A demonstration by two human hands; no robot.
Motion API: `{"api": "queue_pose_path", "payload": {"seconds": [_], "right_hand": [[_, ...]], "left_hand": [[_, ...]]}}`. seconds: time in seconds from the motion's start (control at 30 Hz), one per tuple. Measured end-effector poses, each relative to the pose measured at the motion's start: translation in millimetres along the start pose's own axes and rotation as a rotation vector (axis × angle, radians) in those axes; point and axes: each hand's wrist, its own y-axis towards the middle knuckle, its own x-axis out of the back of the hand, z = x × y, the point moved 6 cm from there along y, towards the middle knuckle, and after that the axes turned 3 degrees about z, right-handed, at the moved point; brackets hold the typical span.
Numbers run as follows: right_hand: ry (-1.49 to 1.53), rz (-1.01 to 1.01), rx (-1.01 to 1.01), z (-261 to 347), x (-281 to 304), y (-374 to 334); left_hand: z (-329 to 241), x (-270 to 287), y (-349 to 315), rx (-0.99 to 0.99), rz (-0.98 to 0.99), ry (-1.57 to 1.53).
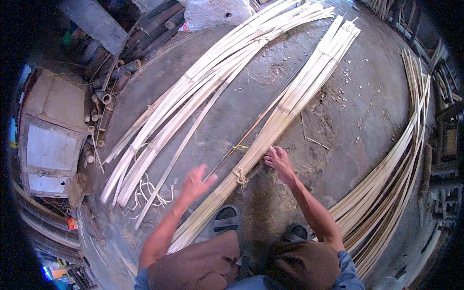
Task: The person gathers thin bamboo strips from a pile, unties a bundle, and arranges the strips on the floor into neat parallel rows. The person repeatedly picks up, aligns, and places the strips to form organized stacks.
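A long bundle of split bamboo strips [295, 96] lies slantwise on the floor between my feet and the far side. A knotted band of fibre [240, 176] wraps it near me, and a thin yellow tie [239, 146] lies at its left edge, a little farther away. My left hand [195, 183], slightly blurred, is just left of the bundle with thumb and fingers apart and nothing in it. On the other side, my right hand [280, 164] has its fingers loosely stretched at the bundle's right edge. Whether those fingertips touch the strips, I cannot tell.
Another spread of pale bamboo strips [193, 82] lies to the left, with curled shavings [151, 192] by its near end. More strips [386, 193] curve along the right. Bamboo poles [104, 96] and a wooden cabinet [53, 140] stand left; a white sack [217, 14] sits far off.
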Motion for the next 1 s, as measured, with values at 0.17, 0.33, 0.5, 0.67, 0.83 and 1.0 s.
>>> {"api": "queue_pose_path", "payload": {"seconds": [0.17,0.33,0.5,0.67,0.83,1.0], "right_hand": [[-0.018,0.016,-0.025,10.4,-23.0,14.8],[0.059,0.001,0.100,30.8,-51.3,14.8],[-0.063,0.249,0.078,57.8,-81.3,20.0],[-0.351,0.251,0.100,34.7,-41.7,8.3],[-0.441,0.213,0.073,33.6,-14.8,-24.3],[-0.537,0.093,0.078,41.1,13.3,-41.9]], "left_hand": [[-36.2,-52.6,-73.6,-0.044,-0.042,0.195],[-36.4,-28.0,-84.0,-0.103,-0.308,0.240],[-14.8,43.4,-75.8,-0.030,-0.292,0.216],[30.2,82.7,17.9,-0.038,-0.269,0.234],[49.9,124.8,147.2,-0.123,-0.420,0.330],[61.7,148.2,218.2,0.167,-0.530,0.360]]}}
